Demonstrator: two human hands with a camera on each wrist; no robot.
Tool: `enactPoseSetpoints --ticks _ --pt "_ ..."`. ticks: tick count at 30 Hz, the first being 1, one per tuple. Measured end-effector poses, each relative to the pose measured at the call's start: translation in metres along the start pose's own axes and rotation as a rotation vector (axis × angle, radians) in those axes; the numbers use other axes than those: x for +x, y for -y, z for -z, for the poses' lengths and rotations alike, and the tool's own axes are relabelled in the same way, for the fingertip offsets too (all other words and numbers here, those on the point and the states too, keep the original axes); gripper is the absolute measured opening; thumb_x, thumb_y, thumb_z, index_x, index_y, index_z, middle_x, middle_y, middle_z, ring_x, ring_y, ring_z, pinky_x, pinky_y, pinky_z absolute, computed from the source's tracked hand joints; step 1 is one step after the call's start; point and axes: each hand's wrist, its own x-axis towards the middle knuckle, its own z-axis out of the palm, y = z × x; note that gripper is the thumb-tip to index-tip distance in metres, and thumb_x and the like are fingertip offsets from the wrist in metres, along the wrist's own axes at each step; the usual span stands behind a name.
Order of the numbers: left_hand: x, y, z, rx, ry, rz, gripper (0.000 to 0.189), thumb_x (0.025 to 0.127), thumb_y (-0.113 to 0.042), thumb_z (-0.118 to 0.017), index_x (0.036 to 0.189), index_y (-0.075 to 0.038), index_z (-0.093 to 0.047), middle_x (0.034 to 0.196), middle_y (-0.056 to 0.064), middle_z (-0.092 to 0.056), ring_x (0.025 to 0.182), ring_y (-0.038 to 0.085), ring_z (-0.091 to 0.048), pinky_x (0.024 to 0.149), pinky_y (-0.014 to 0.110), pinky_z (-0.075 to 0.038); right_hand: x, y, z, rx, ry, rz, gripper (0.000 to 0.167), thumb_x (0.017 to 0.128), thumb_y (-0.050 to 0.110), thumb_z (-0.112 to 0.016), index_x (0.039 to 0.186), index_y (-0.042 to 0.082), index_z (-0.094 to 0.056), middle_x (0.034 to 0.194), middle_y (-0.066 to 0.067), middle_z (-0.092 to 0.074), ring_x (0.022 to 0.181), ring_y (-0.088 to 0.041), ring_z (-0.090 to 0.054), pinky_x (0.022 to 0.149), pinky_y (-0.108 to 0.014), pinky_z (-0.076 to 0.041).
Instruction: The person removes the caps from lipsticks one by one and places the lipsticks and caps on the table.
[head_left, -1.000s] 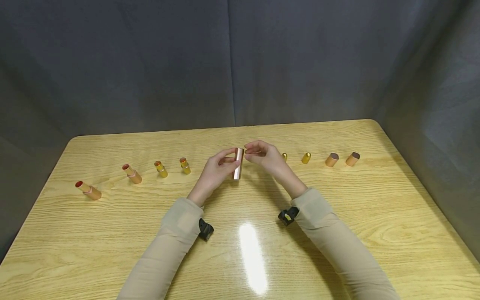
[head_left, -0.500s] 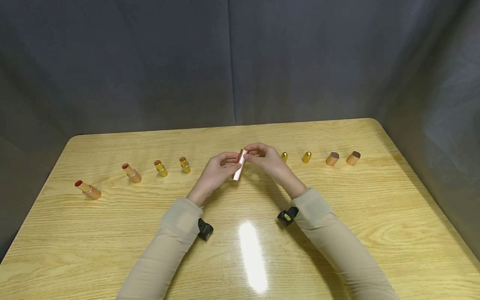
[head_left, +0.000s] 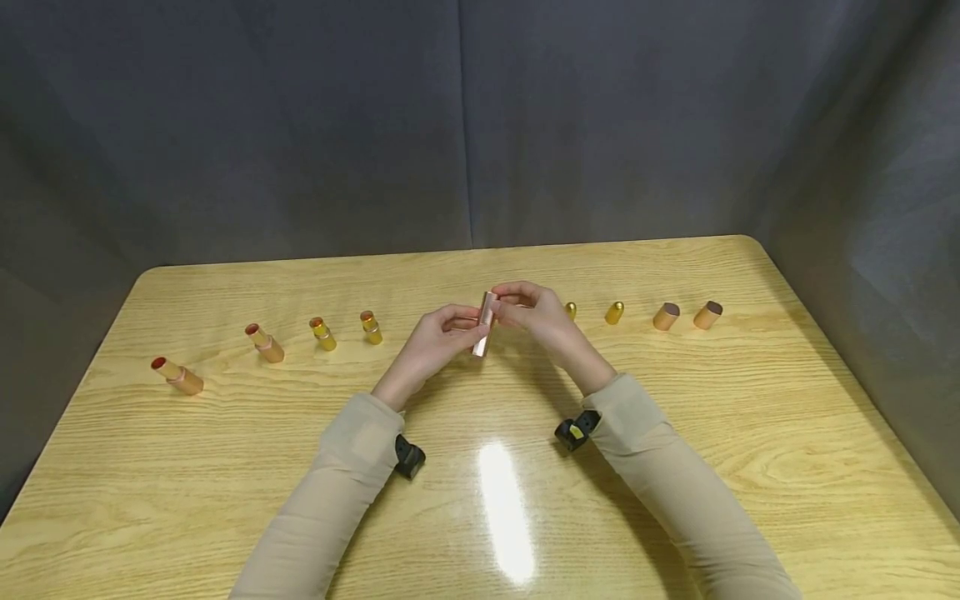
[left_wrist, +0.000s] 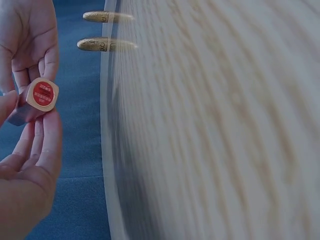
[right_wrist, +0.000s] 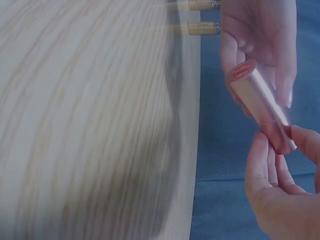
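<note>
A rose-gold lipstick (head_left: 481, 345) is held tilted above the middle of the table by both hands. My left hand (head_left: 432, 344) grips its lower part between thumb and fingers. The thumb and fingers of my right hand (head_left: 546, 322) pinch the upper end. In the left wrist view, the red label (left_wrist: 43, 94) on the lipstick's base faces the camera. A seam shows on the lipstick (right_wrist: 256, 95) near the right hand's fingertips in the right wrist view.
To the left stand two uncapped rose-gold lipsticks (head_left: 184, 381) and two uncapped gold ones (head_left: 323, 335). Two rounded gold caps (head_left: 614, 313) and two rose-gold caps (head_left: 666, 317) stand to the right on the wooden table (head_left: 675, 500). Dark curtains (head_left: 337, 125) hang behind.
My right hand has moved from beside the lipstick's upper end to pinching it. The lipstick has tipped from nearly upright to leaning right. My left hand has kept its grip.
</note>
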Motion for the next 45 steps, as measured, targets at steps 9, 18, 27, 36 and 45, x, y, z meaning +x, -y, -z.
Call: enactPoseSetpoints --ticks 9,18,27,36,45 --pt "-0.0004 -0.0026 -0.0016 -0.004 -0.040 0.005 0.040 0.093 -0.025 -0.063 0.125 -0.002 -0.053 0.122 0.017 -0.059 0.116 0.030 -0.057 0.093 0.039 -0.050 -0.0003 0.0008 -0.0023 0.021 0.029 -0.023 0.040 0.096 0.010 -0.055 0.132 -0.007 -0.049 0.130 -0.023 -0.053 0.106 -0.018 -0.058 0.104 -0.041 -0.047" --pt "-0.0013 -0.0049 -0.0033 -0.045 -0.035 -0.006 0.040 0.095 -0.027 -0.061 0.126 -0.003 -0.053 0.122 0.017 -0.060 0.098 0.020 -0.063 0.084 0.033 -0.053 -0.0031 0.0039 0.0010 0.019 0.044 -0.028 0.041 0.098 0.018 -0.054 0.131 -0.006 -0.049 0.130 -0.020 -0.054 0.111 -0.021 -0.059 0.103 -0.036 -0.048" --pt "-0.0019 -0.0085 -0.0047 -0.032 -0.054 -0.007 0.037 0.094 -0.025 -0.061 0.123 -0.002 -0.056 0.120 0.017 -0.062 0.100 0.021 -0.064 0.077 0.023 -0.051 -0.0034 0.0044 0.0017 0.033 0.039 -0.030 0.040 0.097 0.016 -0.056 0.130 -0.006 -0.050 0.118 -0.014 -0.059 0.094 -0.008 -0.062 0.092 -0.025 -0.053" --pt "-0.0030 -0.0084 -0.0024 0.011 -0.055 -0.026 0.038 0.094 -0.024 -0.061 0.125 -0.003 -0.057 0.123 0.017 -0.061 0.114 0.028 -0.060 0.090 0.033 -0.053 -0.0013 0.0027 0.0020 0.051 0.034 -0.022 0.039 0.096 0.012 -0.055 0.128 -0.010 -0.050 0.113 -0.010 -0.059 0.087 -0.003 -0.062 0.088 -0.022 -0.054" --pt "-0.0032 -0.0088 -0.0003 0.022 -0.043 -0.042 0.040 0.094 -0.025 -0.061 0.127 -0.003 -0.057 0.124 0.016 -0.061 0.114 0.028 -0.060 0.093 0.036 -0.051 -0.0030 0.0043 0.0017 0.059 0.042 -0.020 0.039 0.096 0.010 -0.055 0.128 -0.011 -0.049 0.111 -0.009 -0.059 0.086 -0.003 -0.062 0.094 -0.029 -0.053"
